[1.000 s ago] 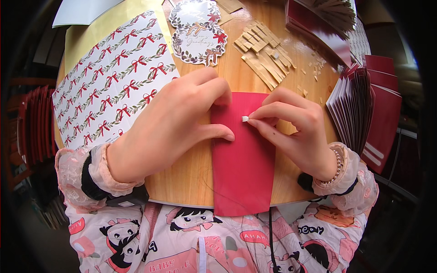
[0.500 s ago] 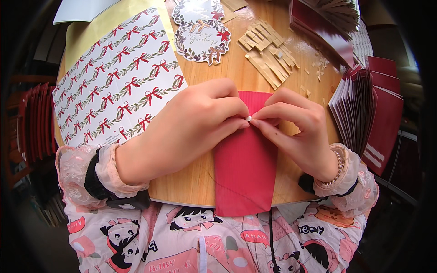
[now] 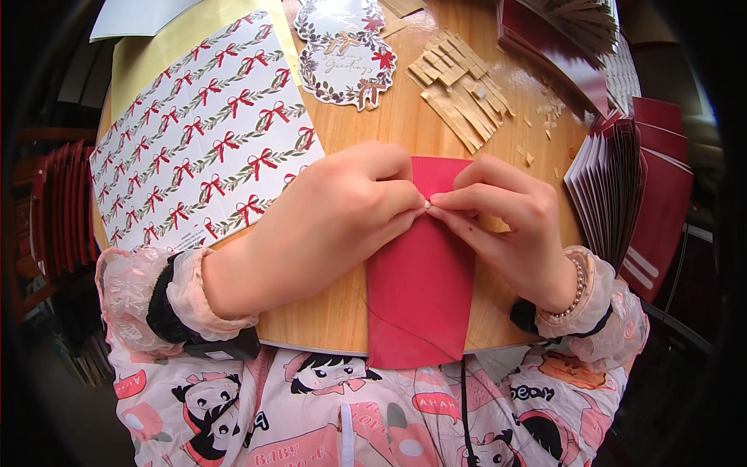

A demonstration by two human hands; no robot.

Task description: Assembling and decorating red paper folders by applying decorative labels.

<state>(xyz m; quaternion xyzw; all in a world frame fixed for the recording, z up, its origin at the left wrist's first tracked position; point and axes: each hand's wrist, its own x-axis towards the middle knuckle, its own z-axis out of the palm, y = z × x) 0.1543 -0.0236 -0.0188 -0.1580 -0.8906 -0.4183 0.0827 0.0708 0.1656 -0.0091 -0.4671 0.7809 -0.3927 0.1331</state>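
A long red piece of ribbed card (image 3: 420, 296) lies in front of me, its lower end reaching past the table's front edge. Above its upper half my left hand (image 3: 350, 202) and my right hand (image 3: 510, 214) meet fingertip to fingertip. Both are closed in a pinch on a tiny white piece (image 3: 427, 205). Most of that piece is hidden by the fingers, so its kind cannot be made out. Further up the table lies a tan sheet of adhesive strips (image 3: 459, 89), some cut into small squares, with little tan scraps (image 3: 551, 117) scattered to its right.
A white sheet with red bows and green garlands (image 3: 194, 132) covers the table's left, over yellow paper (image 3: 156, 62). Wreath-shaped cards (image 3: 346, 66) lie at the back. Dark red folded cards (image 3: 607, 187) stand fanned at the right; more red pieces (image 3: 66, 210) stand at far left.
The fingertips have closed in tighter around the white piece, and less of it shows. My hands stay in nearly the same place over the red card.
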